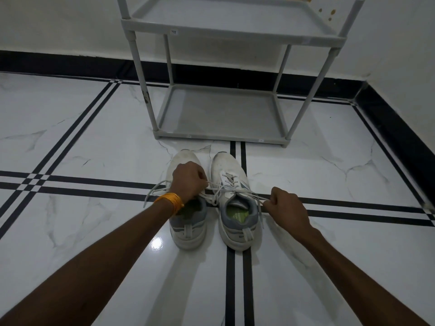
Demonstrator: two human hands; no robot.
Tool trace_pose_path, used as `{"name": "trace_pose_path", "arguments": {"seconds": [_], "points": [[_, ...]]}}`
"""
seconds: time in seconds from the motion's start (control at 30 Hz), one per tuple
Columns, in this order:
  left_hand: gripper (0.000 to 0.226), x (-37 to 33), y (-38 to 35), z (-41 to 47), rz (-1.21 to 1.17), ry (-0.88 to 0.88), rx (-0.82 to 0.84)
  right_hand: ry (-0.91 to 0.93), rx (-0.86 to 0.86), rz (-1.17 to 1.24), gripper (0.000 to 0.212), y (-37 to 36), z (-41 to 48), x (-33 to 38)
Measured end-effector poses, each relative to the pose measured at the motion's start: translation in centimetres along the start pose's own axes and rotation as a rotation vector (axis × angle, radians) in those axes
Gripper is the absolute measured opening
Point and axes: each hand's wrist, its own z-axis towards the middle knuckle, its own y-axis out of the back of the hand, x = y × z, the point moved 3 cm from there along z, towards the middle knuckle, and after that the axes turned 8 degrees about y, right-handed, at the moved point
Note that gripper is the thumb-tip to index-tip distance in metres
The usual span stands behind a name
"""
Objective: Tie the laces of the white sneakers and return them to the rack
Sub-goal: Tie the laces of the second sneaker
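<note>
Two white sneakers with grey heels stand side by side on the floor, toes toward the rack. The right sneaker [231, 184] has its laces [237, 191] pulled out sideways to both sides. My left hand [188, 181], an orange band on its wrist, hovers over the left sneaker [188, 229] and pinches one lace end. My right hand [286, 208], to the right of the shoes, pinches the other end. A loose lace [153, 190] of the left sneaker trails to the left. The grey shoe rack [221, 137] stands just beyond the toes, both shelves bare.
The floor is glossy white marble tile [94, 142] with black double stripes crossing under the shoes. A white wall with a black skirting [70, 64] runs behind the rack and along the right side.
</note>
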Motion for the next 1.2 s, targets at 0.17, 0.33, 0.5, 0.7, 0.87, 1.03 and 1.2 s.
{"name": "trace_pose_path", "arguments": {"seconds": [0.17,0.33,0.5,0.7,0.87,1.03,1.2], "points": [[0.012,-0.8,-1.1,-0.5,0.346,-0.163,0.009,0.100,-0.023,-0.204,0.017,-0.7,-0.3,-0.4],[0.014,-0.6,-1.0,-0.3,0.400,-0.168,0.012,0.045,0.003,-0.239,0.016,-0.5,0.1,-0.4],[0.014,-0.2,-0.8,-0.2,0.249,-0.163,0.036,-0.030,0.122,0.096,0.021,-1.2,0.1,-0.8],[0.055,-0.6,1.7,0.2,-0.173,-0.112,0.091,-0.160,-0.122,0.495,0.019,2.6,0.0,-0.7],[0.043,-4.7,-1.0,-2.0,-0.076,-0.325,0.183,0.219,0.019,0.219,0.038,2.7,-0.3,5.7],[0.030,-3.5,-4.1,-3.6,0.130,-0.365,0.187,0.333,0.053,-0.172,0.020,-0.2,-0.5,5.9],[0.035,-3.6,-4.4,-4.3,0.192,-0.358,0.140,0.273,-0.056,-0.029,0.022,-0.3,-0.7,5.4]]}}
